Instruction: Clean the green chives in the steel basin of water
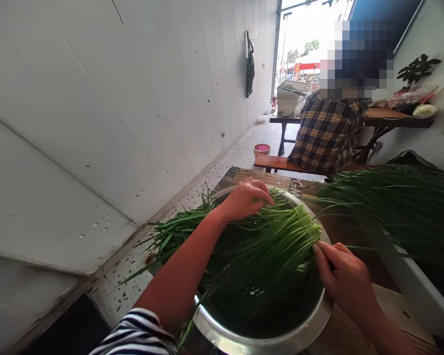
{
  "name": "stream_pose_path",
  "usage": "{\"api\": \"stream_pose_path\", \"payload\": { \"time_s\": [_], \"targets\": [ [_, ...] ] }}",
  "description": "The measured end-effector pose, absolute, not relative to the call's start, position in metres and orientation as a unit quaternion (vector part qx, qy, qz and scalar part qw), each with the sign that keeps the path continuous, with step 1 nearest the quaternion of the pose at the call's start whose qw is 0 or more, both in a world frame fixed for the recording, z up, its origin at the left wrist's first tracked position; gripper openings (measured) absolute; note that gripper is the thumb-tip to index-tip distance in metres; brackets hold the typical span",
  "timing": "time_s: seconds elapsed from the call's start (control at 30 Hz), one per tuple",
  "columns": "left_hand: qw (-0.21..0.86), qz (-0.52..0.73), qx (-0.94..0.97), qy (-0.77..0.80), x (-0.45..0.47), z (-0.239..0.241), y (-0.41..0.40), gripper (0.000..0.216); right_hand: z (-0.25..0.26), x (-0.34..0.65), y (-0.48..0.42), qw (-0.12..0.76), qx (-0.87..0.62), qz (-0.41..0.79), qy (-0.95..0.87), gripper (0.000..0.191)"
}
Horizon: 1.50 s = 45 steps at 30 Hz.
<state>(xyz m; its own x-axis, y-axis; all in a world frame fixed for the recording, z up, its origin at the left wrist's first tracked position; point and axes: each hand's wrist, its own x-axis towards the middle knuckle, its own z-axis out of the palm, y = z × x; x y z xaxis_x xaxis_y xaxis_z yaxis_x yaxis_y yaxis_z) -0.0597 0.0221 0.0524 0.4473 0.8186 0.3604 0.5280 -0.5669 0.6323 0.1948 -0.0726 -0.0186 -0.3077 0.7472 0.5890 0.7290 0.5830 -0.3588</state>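
A big metal bowl (266, 340) in front of me holds water and a long bundle of green chives (266, 246) lying across it, leaf tips trailing off to the left. My left hand (246, 197) rests curled on the far side of the bundle, fingers closed on some stalks. My right hand (342, 276) pinches the cut ends of the chives at the bowl's right rim.
A large heap of chives (399, 207) fills a white tub (418, 291) on my right. A white panelled wall (114, 123) runs along the left. Ahead, a person in a plaid shirt (327, 133) sits on a wooden bench (277, 162) at a table (388, 116). A pink bowl (262, 148) stands on the floor.
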Motion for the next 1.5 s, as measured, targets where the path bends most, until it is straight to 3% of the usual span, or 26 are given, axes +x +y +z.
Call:
{"api": "stream_pose_path", "payload": {
  "time_s": [0.2,0.4,0.73,0.97,1.13,1.33,1.5],
  "targets": [
    [0.271,0.284,0.814,0.428,-0.051,0.044,0.020,0.012,-0.016,0.206,-0.105,0.383,-0.334,0.001,-0.861,0.026],
    [0.432,0.289,0.769,0.372,-0.035,0.066,-0.011,0.032,-0.008,0.196,-0.108,0.438,-0.396,-0.011,-0.807,0.026],
    [0.417,0.339,0.716,0.446,0.011,0.053,-0.079,0.034,-0.020,0.207,-0.112,0.454,-0.453,-0.004,-0.767,0.020],
    [0.365,0.152,0.780,0.485,-0.025,0.040,-0.091,0.052,-0.013,0.199,-0.105,0.444,-0.467,0.021,-0.765,0.029],
    [0.315,0.160,0.774,0.526,-0.025,0.036,-0.115,0.063,-0.014,0.196,-0.094,0.415,-0.460,0.015,-0.785,0.025],
    [0.315,0.147,0.817,0.459,-0.040,0.086,-0.147,0.076,-0.008,0.215,-0.104,0.423,-0.417,0.024,-0.804,0.025],
    [0.283,0.046,0.818,0.498,-0.064,0.083,-0.150,0.067,0.015,0.217,-0.104,0.453,-0.498,-0.017,-0.739,0.041]
  ]
}}
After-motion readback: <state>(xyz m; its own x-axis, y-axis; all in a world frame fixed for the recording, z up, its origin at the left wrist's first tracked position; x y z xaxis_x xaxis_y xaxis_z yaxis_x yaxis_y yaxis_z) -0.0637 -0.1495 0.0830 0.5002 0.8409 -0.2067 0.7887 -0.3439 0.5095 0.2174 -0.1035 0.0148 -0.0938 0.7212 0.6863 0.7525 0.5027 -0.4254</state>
